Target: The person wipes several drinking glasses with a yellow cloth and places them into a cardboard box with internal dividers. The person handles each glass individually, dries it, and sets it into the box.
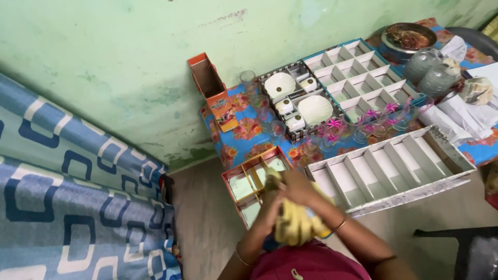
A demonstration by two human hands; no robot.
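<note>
My left hand (271,206) and my right hand (299,187) are pressed together around a crumpled yellow cloth (294,227), close to my body. Both hands grip the cloth; whatever may be wrapped inside it is hidden. Just under and beyond the hands lies a small orange-edged box with pale dividers (244,182). To the right of the hands a long white divided carton (386,167) rests tilted against the low table. Each wrist wears a thin bangle.
A low table with a blue floral cover (244,127) holds a box of white cups and saucers (298,101), a teal box with white dividers (363,72), glasses with pink flowers (363,123), an upright orange carton (212,88) and stacked glass bowls (430,67). Blue patterned fabric (62,181) fills the left.
</note>
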